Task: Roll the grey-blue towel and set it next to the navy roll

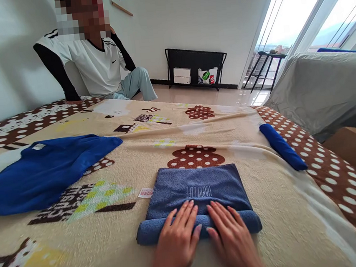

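My left hand (178,234) and right hand (230,232) rest flat, fingers spread, on the rolled near edge of the slate-blue towel (198,186). Rolling is barely begun. Continuing needs even forward pressure, I judge.

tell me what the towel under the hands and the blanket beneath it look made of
The blue-grey towel looks like microfibre or terry cloth, matte: fuzzy nap, embossed lettering, a thick soft roll at its near edge. The patterned blanket looks like plush fleece: short pile, printed dots, gentle wrinkles.
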The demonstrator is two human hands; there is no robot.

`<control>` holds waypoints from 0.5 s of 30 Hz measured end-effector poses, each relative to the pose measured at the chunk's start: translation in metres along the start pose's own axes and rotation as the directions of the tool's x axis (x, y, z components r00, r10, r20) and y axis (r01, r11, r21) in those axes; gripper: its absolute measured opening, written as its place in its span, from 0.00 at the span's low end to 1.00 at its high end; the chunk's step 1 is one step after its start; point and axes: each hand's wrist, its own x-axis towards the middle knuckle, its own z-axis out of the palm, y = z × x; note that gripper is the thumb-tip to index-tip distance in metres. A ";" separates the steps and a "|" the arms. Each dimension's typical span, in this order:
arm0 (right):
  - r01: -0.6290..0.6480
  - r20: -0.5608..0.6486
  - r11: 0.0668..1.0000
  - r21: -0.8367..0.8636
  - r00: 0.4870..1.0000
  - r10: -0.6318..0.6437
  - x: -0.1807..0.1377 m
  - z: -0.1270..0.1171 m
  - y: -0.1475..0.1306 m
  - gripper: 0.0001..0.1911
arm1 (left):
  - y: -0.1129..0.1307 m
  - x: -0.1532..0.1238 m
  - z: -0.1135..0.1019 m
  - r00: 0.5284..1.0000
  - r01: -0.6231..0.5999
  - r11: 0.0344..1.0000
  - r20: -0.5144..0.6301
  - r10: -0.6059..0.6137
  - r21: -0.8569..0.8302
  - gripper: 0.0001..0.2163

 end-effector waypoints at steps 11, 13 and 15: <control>-0.050 0.123 0.998 -0.031 0.991 0.054 0.010 -0.018 0.012 0.20 | -0.013 -0.001 -0.008 0.993 0.119 0.992 -0.007 -0.118 0.041 0.21; -0.010 0.231 0.997 0.074 0.973 -0.007 0.027 -0.012 -0.003 0.21 | 0.001 0.019 -0.004 0.994 0.024 0.998 0.106 -0.019 -0.053 0.23; -0.052 0.293 0.994 0.096 0.956 0.022 0.032 -0.005 0.002 0.22 | -0.002 0.024 0.001 0.984 0.064 0.995 0.172 -0.049 -0.083 0.22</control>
